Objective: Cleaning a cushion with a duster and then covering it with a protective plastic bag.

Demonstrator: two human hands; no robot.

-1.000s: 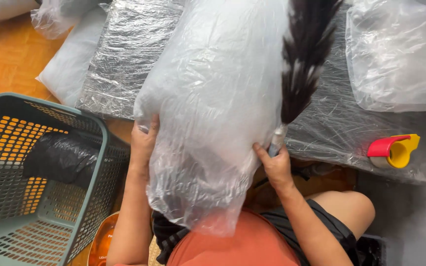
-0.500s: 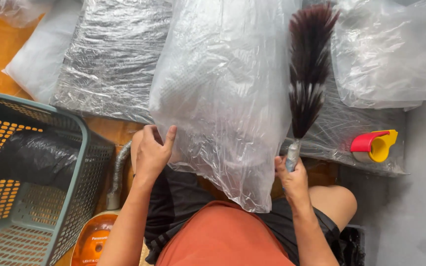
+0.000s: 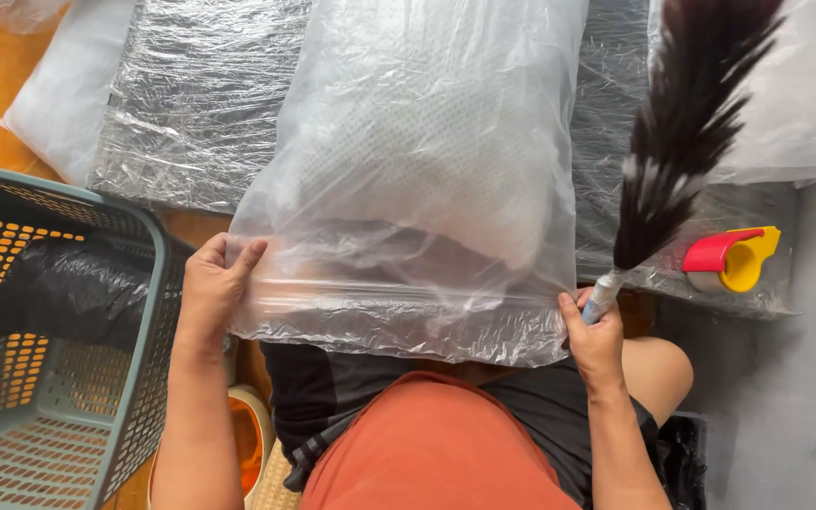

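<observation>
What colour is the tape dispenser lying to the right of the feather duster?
The tape dispenser is red on top with a yellow body, seen best in the head view.

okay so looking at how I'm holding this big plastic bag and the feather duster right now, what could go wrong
The right hand grips both the bag's corner and the feather duster, so either could slip, or the feathers could brush the tape dispenser beside them. The left hand only pinches the clear plastic bag at its edge; the thin film might stretch or tear there.

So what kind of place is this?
Probably a home packing spot on the floor: a clear plastic bag holding something white, a tape dispenser, and a green laundry basket.
</observation>
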